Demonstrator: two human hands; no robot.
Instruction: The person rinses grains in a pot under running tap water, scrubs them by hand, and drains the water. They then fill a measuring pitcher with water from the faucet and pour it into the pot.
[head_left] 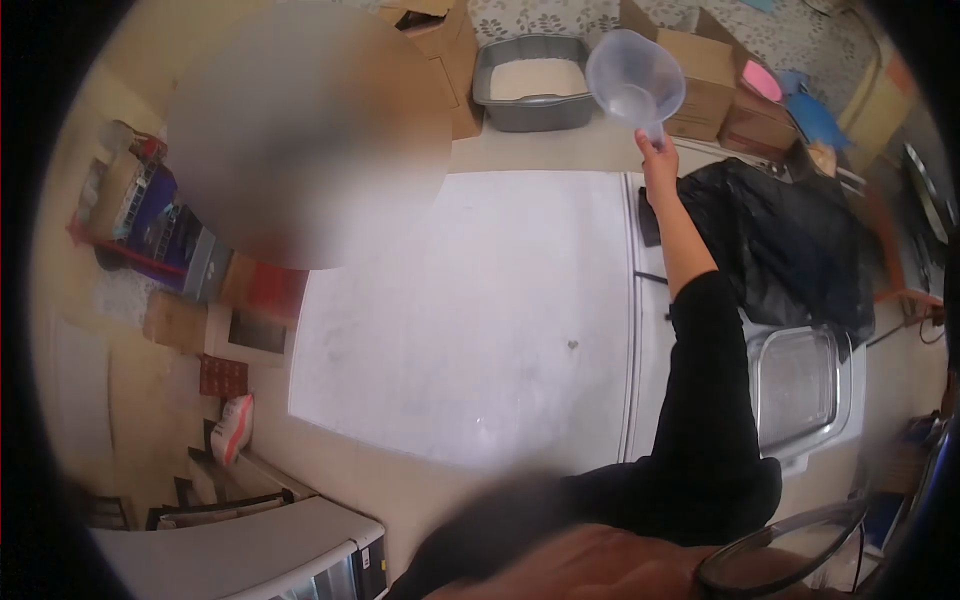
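From my remote seat, I have the right hand's grip [657,158] wrapped around the handle [655,132] of a translucent plastic jug [640,72], its wide mouth facing my camera. The left hand is out of my view, so I can't tell its state. In my view, the jug overlaps the right edge of a grey tub [540,114] with pale contents and a cardboard box [698,88]. Right of my forearm lies a black plastic bag [790,235]; nearer me is a clear rectangular dish [800,372]. Left of my sleeve [708,380] spreads a broad white surface [450,320].
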